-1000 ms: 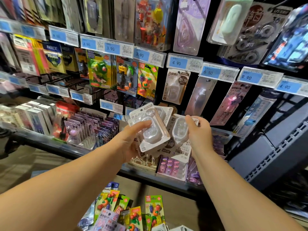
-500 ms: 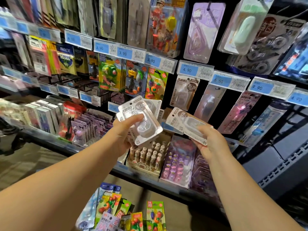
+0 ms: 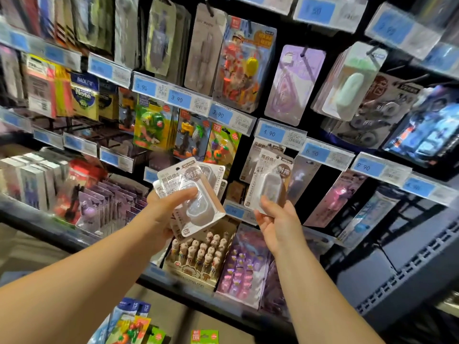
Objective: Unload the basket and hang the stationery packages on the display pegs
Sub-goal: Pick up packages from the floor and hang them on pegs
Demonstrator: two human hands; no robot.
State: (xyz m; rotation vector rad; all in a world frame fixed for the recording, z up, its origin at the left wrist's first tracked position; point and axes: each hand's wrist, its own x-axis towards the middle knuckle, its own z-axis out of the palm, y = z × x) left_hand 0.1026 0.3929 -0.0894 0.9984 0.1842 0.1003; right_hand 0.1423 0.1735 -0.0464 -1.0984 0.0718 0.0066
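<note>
Up at the peg wall, both hands are raised w/ blister packs. L hand grips a fanned stack of white packs: thumb pressed across the top one's clear bubble, fingers curled behind. R hand pinches one single pack by its bottom edge, thumb in front, fingers behind, pack held upright. It sits just in front of a matching pack hanging below the 4.90 price tag; can't tell whether its hole is on a peg. Stack and single pack are apart, w/ a clear gap between. Below the hands, a box of character-topped pens stands on the shelf. More colourful packs show at the bottom edge, approx. under the L forearm.
</note>
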